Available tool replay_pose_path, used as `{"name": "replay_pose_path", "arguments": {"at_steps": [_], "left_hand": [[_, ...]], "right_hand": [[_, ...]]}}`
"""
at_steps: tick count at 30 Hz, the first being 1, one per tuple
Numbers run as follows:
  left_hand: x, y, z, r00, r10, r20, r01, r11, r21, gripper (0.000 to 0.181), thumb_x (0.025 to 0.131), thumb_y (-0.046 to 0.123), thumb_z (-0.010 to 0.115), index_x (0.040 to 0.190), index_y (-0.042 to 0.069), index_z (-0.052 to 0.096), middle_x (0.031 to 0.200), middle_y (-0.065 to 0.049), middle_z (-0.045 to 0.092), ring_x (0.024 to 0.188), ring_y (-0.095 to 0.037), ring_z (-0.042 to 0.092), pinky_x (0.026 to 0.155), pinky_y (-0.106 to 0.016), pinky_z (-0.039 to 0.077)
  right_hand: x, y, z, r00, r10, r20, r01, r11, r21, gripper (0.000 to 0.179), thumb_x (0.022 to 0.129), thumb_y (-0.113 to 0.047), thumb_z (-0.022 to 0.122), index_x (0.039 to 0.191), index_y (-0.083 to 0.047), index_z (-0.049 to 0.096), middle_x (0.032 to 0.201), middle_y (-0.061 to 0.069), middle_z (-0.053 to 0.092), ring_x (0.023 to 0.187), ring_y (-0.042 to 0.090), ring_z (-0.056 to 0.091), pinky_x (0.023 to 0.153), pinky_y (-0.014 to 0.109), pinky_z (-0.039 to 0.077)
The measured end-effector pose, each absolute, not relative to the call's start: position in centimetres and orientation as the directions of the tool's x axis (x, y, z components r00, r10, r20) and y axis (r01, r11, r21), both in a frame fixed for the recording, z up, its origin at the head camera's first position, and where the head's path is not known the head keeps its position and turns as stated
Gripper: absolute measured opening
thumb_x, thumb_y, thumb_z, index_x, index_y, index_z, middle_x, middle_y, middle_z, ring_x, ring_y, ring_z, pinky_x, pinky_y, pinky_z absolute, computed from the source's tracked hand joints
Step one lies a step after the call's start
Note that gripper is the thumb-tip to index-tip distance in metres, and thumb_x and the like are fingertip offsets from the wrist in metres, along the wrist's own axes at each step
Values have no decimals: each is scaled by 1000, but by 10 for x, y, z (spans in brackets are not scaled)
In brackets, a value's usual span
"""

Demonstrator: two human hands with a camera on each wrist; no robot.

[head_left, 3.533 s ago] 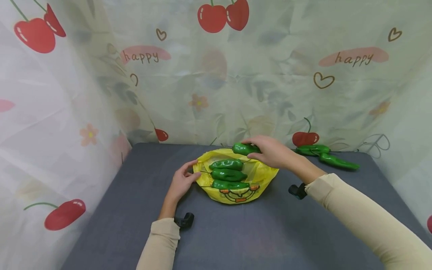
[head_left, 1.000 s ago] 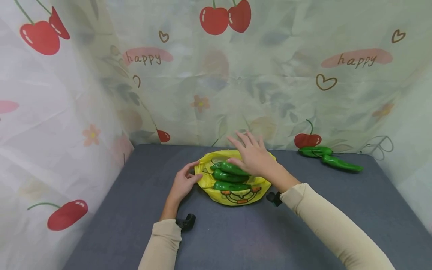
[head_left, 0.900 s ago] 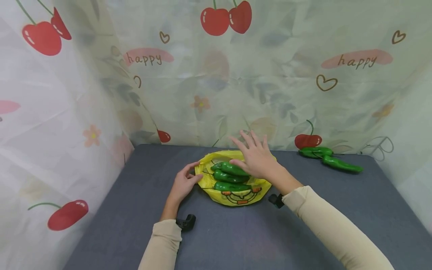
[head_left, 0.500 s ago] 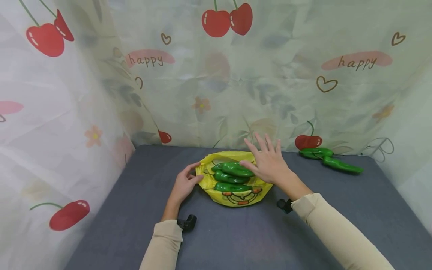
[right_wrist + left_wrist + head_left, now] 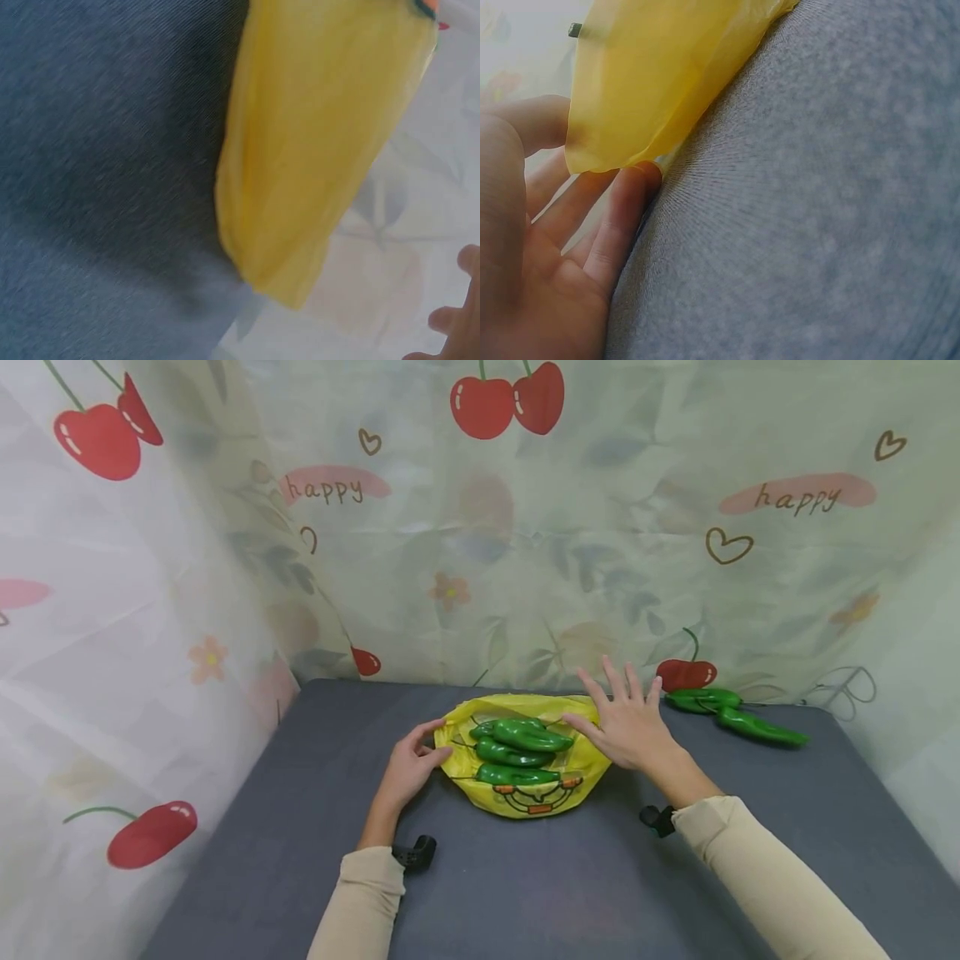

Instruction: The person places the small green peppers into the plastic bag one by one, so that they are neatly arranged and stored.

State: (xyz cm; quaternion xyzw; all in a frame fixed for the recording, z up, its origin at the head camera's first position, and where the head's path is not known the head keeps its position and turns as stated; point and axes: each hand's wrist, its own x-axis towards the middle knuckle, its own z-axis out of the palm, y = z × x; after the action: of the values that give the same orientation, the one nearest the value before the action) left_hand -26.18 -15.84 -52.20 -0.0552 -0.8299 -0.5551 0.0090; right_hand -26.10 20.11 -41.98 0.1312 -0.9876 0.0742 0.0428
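A yellow plastic bag (image 5: 468,789) with a cartoon print lies with its mouth spread on the dark cloth, and several long green chili peppers (image 5: 517,774) rest in it. At its left edge my left hand (image 5: 406,768) pinches the rim; the left wrist view has the yellow film (image 5: 652,82) between thumb and fingers. My right hand (image 5: 633,731) is spread over the bag's right side, holding nothing. Only some of its fingertips (image 5: 444,320) show in the right wrist view, apart from the bag.
Two more green chili peppers, one at the back (image 5: 703,700) and one in front (image 5: 761,727), lie at the table's back right. A cherry-printed curtain (image 5: 525,593) stands behind the grey table (image 5: 525,893). Black cameras sit on both wrists.
The right hand has let go of a green chili pepper, which now lies on the others in the bag. That hand then moved right with fingers spread. The left hand stayed at the rim.
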Motion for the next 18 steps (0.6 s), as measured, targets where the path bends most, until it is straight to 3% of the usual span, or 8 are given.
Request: {"name": "replay_pose_path", "arguments": {"at_steps": [18], "left_hand": [[-262, -160, -521, -993, 92, 80, 108, 361, 926, 51, 95, 28, 73, 144, 27, 58, 150, -7, 56, 83, -15, 62, 76, -32, 48]], "right_hand": [[-257, 244, -434, -978, -197, 67, -205, 969, -138, 85, 99, -75, 30, 166, -28, 9, 172, 20, -5, 154, 55, -12, 108, 83, -11]]}}
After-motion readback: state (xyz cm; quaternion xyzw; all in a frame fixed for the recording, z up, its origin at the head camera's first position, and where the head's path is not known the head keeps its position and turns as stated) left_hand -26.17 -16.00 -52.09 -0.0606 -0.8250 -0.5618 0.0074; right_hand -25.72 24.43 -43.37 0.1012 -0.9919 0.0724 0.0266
